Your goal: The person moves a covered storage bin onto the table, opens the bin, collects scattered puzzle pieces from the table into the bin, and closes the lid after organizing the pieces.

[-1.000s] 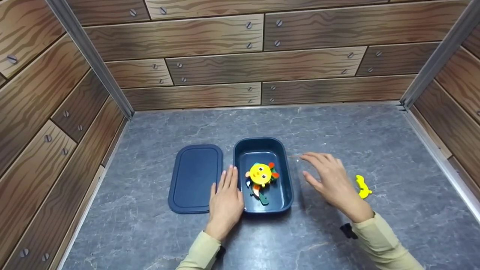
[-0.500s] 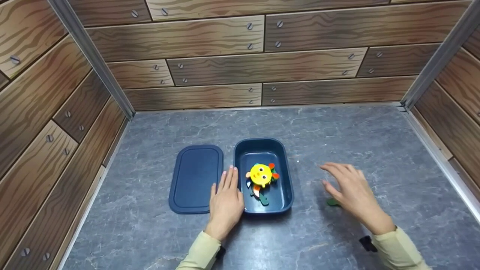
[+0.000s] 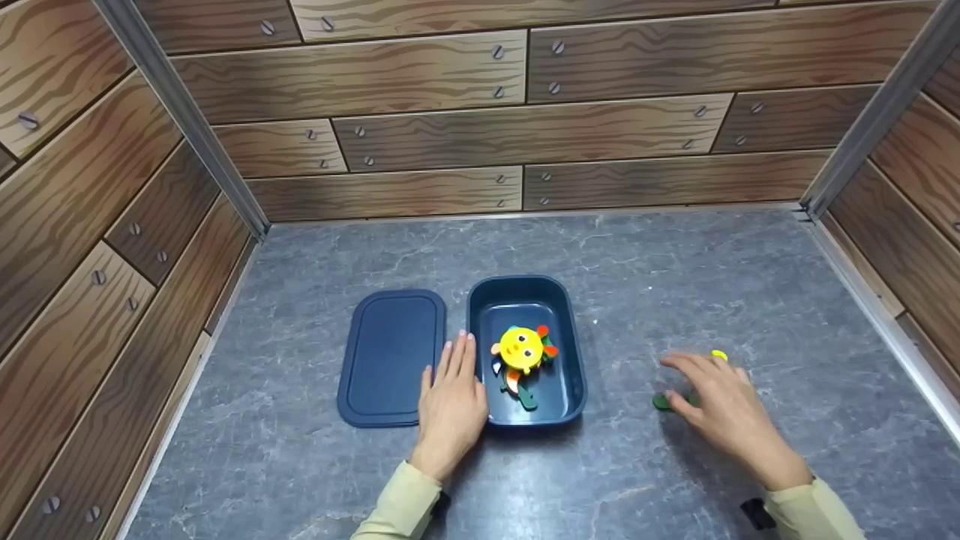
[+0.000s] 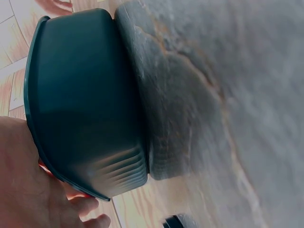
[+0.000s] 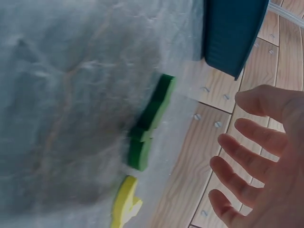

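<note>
A dark blue plastic box (image 3: 577, 375) holds a round yellow toy (image 3: 519, 346) with a face, plus several smaller coloured pieces. Along its left wall lies my left hand (image 3: 452, 405), fingers straight and touching the side; the left wrist view shows the outer wall (image 4: 85, 104) close up. To the right of the box, my right hand (image 3: 724, 409) hovers with fingers spread and slightly bent, holding nothing. Beneath it a green piece (image 5: 151, 118) lies on the tabletop, partly covered in the head view. Just beyond, a yellow piece (image 5: 122, 202) pokes out behind the fingers.
A flat dark blue lid (image 3: 394, 356) lies left of the box, its right edge near my left fingers. Wood-patterned walls (image 3: 420, 135) enclose the grey marbled table (image 3: 637, 255) at the back and both sides.
My right hand has moved from beside the box to the right and toward me, over the green piece, now partly hiding the yellow one. My left hand and the box stay put.
</note>
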A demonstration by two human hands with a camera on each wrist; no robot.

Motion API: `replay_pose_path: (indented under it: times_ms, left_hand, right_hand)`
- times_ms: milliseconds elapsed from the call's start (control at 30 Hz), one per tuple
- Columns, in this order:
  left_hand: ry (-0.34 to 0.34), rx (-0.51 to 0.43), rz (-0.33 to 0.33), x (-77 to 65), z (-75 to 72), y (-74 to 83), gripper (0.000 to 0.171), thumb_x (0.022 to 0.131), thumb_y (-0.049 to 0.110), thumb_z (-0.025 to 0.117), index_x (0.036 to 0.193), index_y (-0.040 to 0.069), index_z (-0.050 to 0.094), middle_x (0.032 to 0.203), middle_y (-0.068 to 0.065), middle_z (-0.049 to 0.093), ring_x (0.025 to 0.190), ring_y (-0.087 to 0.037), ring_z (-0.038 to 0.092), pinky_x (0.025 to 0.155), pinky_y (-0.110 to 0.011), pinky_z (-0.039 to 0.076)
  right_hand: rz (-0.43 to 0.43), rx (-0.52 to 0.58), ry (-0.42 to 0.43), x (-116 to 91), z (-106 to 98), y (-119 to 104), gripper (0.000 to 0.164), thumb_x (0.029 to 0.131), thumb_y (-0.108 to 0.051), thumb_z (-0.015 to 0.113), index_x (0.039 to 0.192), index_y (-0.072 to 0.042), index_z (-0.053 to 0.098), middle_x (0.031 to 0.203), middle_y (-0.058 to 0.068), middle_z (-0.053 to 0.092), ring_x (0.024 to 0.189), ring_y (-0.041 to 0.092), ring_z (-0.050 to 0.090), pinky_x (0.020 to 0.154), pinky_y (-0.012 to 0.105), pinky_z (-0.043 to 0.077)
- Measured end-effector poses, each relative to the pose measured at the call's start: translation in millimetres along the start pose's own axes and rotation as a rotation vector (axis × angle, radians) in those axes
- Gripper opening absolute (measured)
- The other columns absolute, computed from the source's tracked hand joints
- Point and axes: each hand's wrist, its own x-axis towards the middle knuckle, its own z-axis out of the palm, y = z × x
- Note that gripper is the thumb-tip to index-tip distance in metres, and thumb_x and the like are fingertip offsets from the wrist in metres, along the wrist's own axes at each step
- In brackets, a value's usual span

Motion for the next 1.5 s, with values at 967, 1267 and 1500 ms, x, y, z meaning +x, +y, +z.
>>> replay_pose_path:
  times_ms: [967, 1267, 1500]
  left_hand:
    - [-0.029, 0.001, -0.017, 1.4, 0.3, 1.1, 0.060, 0.101, 0.025, 0.044, 0.157, 0.015, 0.026, 0.162, 0.002, 0.018, 0.148, -0.023, 0.019, 0.115, -0.056, 0.020]
    - [-0.023, -0.008, -0.012, 0.8, 2.0, 0.6, 0.059, 0.101, 0.023, 0.044, 0.157, 0.015, 0.026, 0.162, 0.002, 0.019, 0.148, -0.022, 0.019, 0.115, -0.056, 0.020]
    - [-0.002, -0.008, -0.012, -0.5, 2.6, 0.8, 0.059, 0.100, 0.021, 0.045, 0.156, 0.014, 0.029, 0.161, 0.002, 0.022, 0.147, -0.022, 0.021, 0.114, -0.056, 0.022]
  right_hand:
    - [0.096, -0.008, -0.198, -18, 12, 20, 0.035, 0.074, -0.004, 0.081, 0.109, -0.008, 0.073, 0.104, 0.007, 0.071, 0.097, 0.033, 0.063, 0.077, 0.056, 0.045]
    - [0.106, -0.027, -0.198, -15, 13, 18, 0.032, 0.076, -0.005, 0.081, 0.106, -0.008, 0.074, 0.101, 0.007, 0.071, 0.096, 0.031, 0.063, 0.082, 0.054, 0.043]
    - [0.098, 0.007, -0.169, -13, 14, 15, 0.032, 0.078, -0.007, 0.078, 0.109, -0.004, 0.071, 0.106, 0.011, 0.070, 0.100, 0.035, 0.065, 0.088, 0.058, 0.044]
